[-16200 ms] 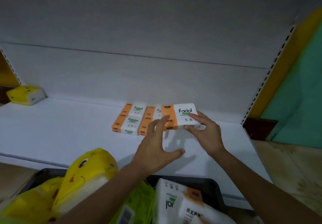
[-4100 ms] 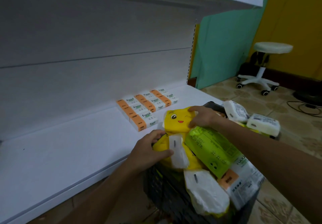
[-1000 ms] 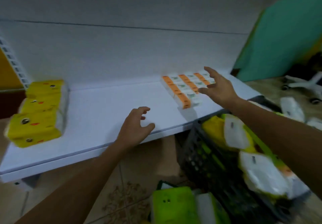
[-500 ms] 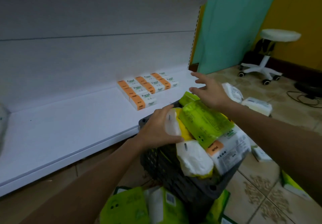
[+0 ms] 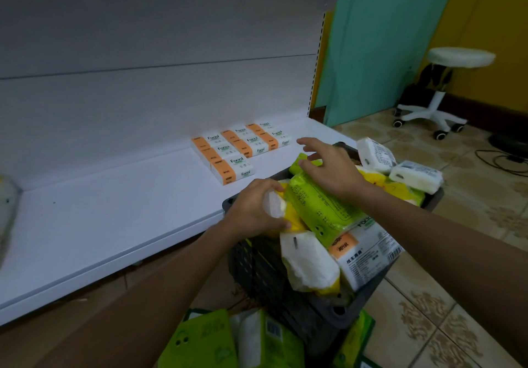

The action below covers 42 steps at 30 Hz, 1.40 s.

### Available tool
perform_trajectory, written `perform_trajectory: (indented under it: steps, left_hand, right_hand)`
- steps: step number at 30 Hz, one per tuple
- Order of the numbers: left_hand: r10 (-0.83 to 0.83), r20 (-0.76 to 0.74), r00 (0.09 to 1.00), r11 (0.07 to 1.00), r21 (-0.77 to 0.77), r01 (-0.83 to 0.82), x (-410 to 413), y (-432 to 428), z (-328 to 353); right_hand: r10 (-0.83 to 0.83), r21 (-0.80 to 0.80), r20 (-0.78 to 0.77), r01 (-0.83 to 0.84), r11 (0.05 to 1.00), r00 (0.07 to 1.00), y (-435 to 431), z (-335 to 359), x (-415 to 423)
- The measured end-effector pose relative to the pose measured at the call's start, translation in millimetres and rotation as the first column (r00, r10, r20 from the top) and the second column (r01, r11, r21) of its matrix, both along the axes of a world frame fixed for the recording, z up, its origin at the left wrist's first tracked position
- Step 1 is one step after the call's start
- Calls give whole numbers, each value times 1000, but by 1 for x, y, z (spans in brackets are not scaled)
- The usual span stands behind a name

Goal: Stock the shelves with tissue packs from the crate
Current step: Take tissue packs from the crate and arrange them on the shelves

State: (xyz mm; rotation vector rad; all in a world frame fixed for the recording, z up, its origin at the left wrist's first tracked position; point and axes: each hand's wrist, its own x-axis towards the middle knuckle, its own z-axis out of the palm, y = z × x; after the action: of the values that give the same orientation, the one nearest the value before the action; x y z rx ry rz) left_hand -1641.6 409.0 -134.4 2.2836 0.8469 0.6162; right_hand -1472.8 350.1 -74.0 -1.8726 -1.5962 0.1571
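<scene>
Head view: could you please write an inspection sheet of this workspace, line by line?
Surface: white shelf, packs at its back right.
Job's things: orange-and-white packs in rows on the shelf; dark crate heaped with packs, green pack on top.
Clutter: loose packs on the floor below the crate; white packs at its far rim.
Grips: left hand grips a yellow pack in the crate; right hand open, fingers spread over the green pack.
Cables: black cables on the floor, right.
Surroundings: wheeled stool, teal panel, yellow wall, tiled floor.
</scene>
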Motion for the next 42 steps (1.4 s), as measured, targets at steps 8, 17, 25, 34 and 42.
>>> perform_trajectory:
  steps: [8,17,25,34,42]
  left_hand:
    - [7,44,999,999,35,-8,-11,3,8]
    - [83,84,993,996,26,-86,-49,33,33]
    - [144,121,982,984,-119,-130,-81,43,44]
    - [272,222,936,906,-386,-172,-121,43,47]
    - [662,301,687,697,-585,-415,-194,62,19]
  right_hand:
    - [-69,45,134,64,997,989,2,-13,12]
    - [-238,96,304,219,971,923,18,7,24]
    - [246,-362,-121,-274,891,962,47,17,-51]
    - [212,-278,-471,-373,886,856,74,15,-84]
    - [294,-140,-295,-345,928,909,102,-12,-164]
